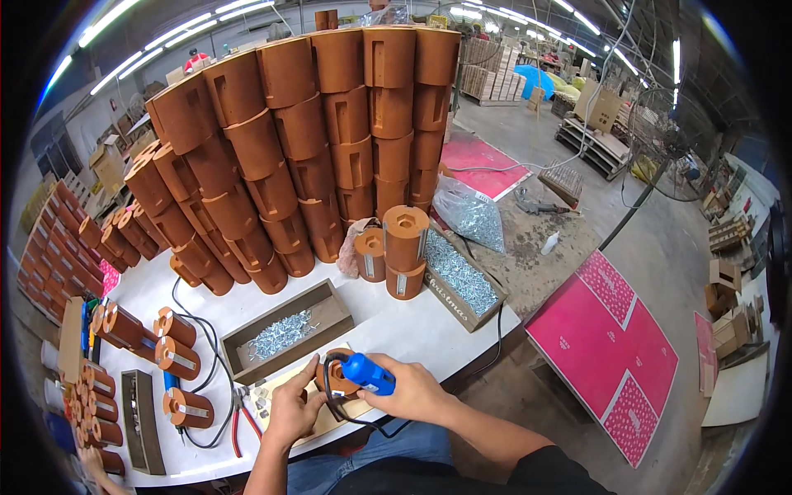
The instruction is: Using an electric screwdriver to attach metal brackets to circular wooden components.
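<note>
Head view: right hand (412, 392) grips blue corded driver (363, 370); left hand (295, 408), fingers curled, braces side of reddish-brown cylinder (341, 381) near front edge of surface (388, 322). Step looks like fastening; next move likely calls for steady cylinder, aligned driver. Cylinder round, smooth-looking, partly hidden by driver.

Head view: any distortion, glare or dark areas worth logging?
Head view: fisheye distortion, with the tall brown stacks fanning outward and black corners around the image; head view: ceiling lights blown out white; head view: blue tool and right hand reasonably sharp.
</note>
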A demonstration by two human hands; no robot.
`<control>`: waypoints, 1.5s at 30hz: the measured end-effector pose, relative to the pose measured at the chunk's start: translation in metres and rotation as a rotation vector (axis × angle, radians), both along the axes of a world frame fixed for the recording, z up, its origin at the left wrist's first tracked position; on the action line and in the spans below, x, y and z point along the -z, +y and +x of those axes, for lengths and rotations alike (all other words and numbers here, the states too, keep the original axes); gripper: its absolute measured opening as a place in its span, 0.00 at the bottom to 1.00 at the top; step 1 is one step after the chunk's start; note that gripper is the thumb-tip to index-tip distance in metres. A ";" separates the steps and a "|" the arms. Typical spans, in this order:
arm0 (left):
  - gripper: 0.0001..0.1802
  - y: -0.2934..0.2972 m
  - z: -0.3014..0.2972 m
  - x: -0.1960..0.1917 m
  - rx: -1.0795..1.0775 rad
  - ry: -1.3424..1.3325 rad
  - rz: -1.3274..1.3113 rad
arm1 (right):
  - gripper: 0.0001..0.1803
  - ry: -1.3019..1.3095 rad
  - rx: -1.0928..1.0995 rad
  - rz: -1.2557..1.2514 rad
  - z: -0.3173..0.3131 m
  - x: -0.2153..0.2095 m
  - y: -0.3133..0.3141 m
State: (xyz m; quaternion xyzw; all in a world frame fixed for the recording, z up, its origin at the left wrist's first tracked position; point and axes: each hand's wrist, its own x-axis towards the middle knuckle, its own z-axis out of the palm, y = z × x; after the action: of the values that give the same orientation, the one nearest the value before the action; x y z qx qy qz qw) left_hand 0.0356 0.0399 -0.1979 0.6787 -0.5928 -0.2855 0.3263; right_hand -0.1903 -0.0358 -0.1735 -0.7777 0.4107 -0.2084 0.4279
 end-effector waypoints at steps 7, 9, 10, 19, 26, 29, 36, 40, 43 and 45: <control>0.19 0.012 0.004 0.002 -0.264 0.451 0.060 | 0.32 0.007 0.015 0.014 -0.007 -0.006 0.013; 0.09 0.032 0.026 0.000 -0.284 1.428 0.165 | 0.33 -0.059 0.048 0.024 -0.016 -0.009 0.014; 0.09 0.043 0.027 0.009 -0.365 1.500 0.202 | 0.33 -0.064 0.079 0.037 -0.020 -0.006 0.014; 0.14 0.097 -0.026 0.001 -0.609 1.480 0.525 | 0.24 -0.341 0.209 0.060 -0.023 0.013 0.003; 0.15 0.112 0.012 0.023 -0.658 1.291 0.308 | 0.23 -0.463 0.286 0.190 -0.030 0.005 0.008; 0.18 0.121 0.034 0.016 -0.676 1.137 0.260 | 0.22 -0.468 0.317 0.136 -0.028 0.001 0.004; 0.16 0.114 0.070 0.037 -0.839 -0.015 0.209 | 0.23 -0.413 0.307 0.182 -0.017 0.002 0.004; 0.19 0.084 0.074 0.043 -0.719 -0.288 0.107 | 0.23 -0.411 0.250 0.165 -0.017 0.009 0.004; 0.18 0.069 0.078 0.042 -0.657 -0.318 0.154 | 0.24 -0.414 0.243 0.189 -0.018 0.002 0.009; 0.16 0.063 0.078 0.042 -0.650 -0.324 0.188 | 0.24 -0.431 0.256 0.193 -0.021 0.006 0.010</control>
State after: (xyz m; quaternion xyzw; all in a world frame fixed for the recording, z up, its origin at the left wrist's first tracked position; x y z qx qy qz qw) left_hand 0.1139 0.1031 -0.2404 0.8948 -0.3616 -0.1092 0.2381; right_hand -0.2109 -0.0263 -0.1795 -0.6126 0.4231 -0.3815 0.5478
